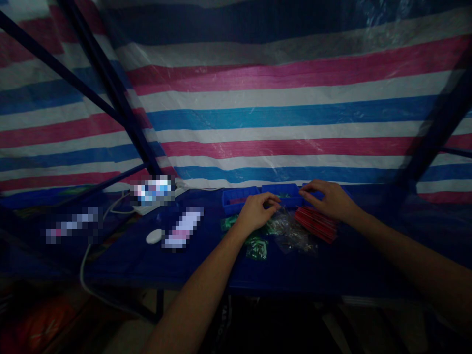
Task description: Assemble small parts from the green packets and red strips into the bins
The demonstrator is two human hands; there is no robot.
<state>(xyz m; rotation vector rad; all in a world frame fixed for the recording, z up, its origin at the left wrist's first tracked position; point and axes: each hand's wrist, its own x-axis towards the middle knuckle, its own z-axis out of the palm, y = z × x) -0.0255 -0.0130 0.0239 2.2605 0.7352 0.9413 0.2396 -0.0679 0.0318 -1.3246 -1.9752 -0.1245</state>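
Observation:
On a dark blue table (206,265) my left hand (256,211) rests with curled fingers above clear plastic bags (295,236) of small parts; whether it grips anything I cannot tell. My right hand (330,199) reaches over a bundle of red sticks (317,223), its fingertips at the edge of a blue tray (282,192). A second blue tray (238,196) stands to the left of it. Small bags of green pieces (257,247) lie near my left wrist.
A white oval object (154,236) and a white cable (88,255) lie at the table's left. A striped red, white and blue tarp (280,113) hangs behind, with dark metal poles (110,83) crossing at left. The scene is dim.

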